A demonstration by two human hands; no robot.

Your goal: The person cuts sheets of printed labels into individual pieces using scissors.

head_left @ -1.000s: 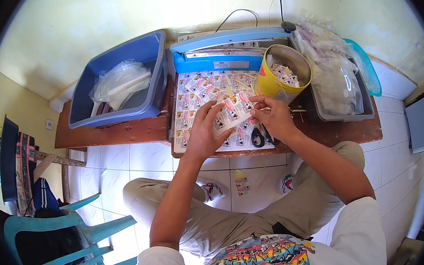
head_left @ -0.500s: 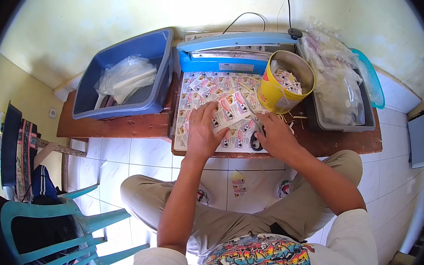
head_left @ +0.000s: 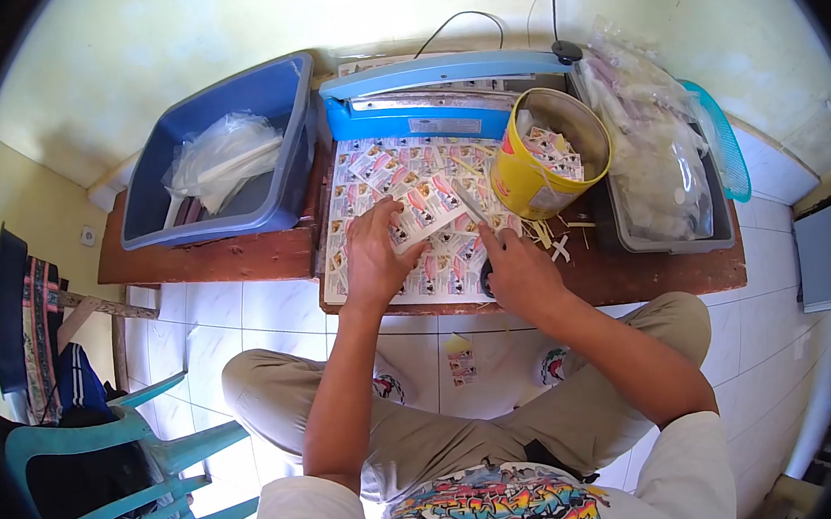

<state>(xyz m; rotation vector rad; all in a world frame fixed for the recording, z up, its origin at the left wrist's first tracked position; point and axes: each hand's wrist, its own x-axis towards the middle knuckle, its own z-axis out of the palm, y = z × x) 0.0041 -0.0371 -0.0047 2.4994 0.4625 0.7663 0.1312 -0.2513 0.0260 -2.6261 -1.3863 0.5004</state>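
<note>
A small strip of printed labels (head_left: 424, 208) is in my left hand (head_left: 378, 253), pinched at its left side between thumb and fingers. My right hand (head_left: 519, 269) is closed on black-handled scissors (head_left: 471, 202), whose blades point up and left beside the strip's right edge. Beneath both hands lies a large printed label sheet (head_left: 341, 182), with loose label pieces on it. A yellow tub (head_left: 530, 184) of cut labels stands just beyond my right hand.
Behind the sheet is a blue sealing machine (head_left: 414, 118). A blue bin (head_left: 288, 162) with plastic bags stands left, and a grey tray (head_left: 673, 244) piled with plastic bags stands right. Paper scraps (head_left: 559, 246) lie by the tub. A teal chair (head_left: 88, 436) is at the lower left.
My right hand has let go of the strip's edge, taken hold of the scissors and raised them beside the strip. My left hand still holds the strip.
</note>
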